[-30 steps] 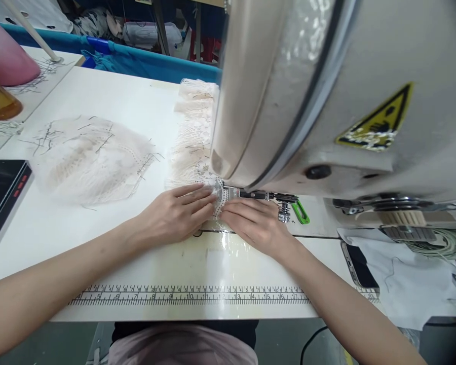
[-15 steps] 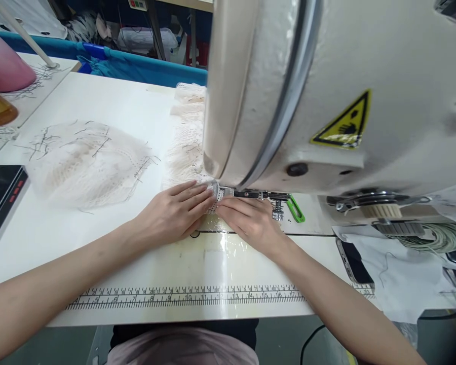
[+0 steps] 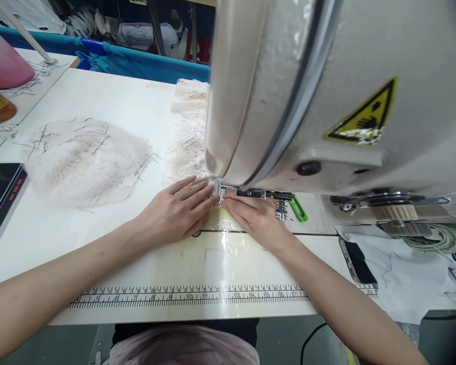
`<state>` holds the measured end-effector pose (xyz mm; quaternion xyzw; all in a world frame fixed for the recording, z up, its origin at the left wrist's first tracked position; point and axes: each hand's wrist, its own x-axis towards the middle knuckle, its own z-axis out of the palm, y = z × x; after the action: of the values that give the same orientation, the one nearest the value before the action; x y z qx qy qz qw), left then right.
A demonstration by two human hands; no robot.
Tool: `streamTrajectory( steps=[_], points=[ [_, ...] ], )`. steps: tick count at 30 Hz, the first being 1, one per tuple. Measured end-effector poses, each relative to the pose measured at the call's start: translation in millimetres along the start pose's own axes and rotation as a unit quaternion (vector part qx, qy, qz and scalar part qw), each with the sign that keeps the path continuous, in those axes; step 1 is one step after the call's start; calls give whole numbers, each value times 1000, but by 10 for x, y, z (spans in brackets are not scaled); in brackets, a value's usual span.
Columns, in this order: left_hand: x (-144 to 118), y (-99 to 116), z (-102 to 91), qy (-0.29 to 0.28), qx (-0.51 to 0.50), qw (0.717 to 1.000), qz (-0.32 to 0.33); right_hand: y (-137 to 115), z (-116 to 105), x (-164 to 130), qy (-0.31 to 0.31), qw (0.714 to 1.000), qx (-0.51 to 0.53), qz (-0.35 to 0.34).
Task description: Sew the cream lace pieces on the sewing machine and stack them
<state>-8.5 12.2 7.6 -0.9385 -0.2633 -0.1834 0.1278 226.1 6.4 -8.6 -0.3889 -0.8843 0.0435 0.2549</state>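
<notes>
A strip of white lace fabric [image 3: 188, 137] with loose dark threads runs back along the left side of the sewing machine [image 3: 277, 96]. Its near end lies under the machine head, by the presser foot, which my fingers partly hide. My left hand [image 3: 177, 210] rests flat on this end, fingers stretched out and slightly apart. To the right of the foot, my right hand [image 3: 254, 215] has its fingers pressed together at the lace edge, fingertips touching it. Just beyond that hand are a small metal attachment [image 3: 264, 193] and a green clip-like piece [image 3: 298, 208].
More sheer lace [image 3: 91, 162] with thread ends lies heaped on the left of the white table [image 3: 110, 253]. A black box [image 3: 2, 197] sits at the left edge. A ruler strip [image 3: 197, 296] lines the front. On the right are a phone [image 3: 359, 261] and white cloth [image 3: 403, 284].
The near lace edge between my hands has slid slightly away from me. My right fingertips have shifted a little. The whole view has moved slightly, putting the machine farther right.
</notes>
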Motion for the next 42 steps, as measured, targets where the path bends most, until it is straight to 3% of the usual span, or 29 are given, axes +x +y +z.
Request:
streamTrajectory(
  steps=[12, 25, 32, 39, 42],
  points=[
    [-23, 2, 18, -17, 10, 1000, -5, 53, 33, 25, 49, 998, 38, 26],
    [-12, 2, 38, -29, 5, 999, -21, 231, 210, -91, 97, 994, -50, 27],
    [-1, 13, 44, -29, -21, 998, -52, 221, 185, -32, 86, 994, -52, 32],
    [-9, 43, 37, 10, 39, 999, 15, 216, 212, -67, 87, 993, -70, 38],
    [-2, 43, 38, 8, -4, 1000, -10, 149, 149, -57, 57, 996, -56, 33]
  ],
)
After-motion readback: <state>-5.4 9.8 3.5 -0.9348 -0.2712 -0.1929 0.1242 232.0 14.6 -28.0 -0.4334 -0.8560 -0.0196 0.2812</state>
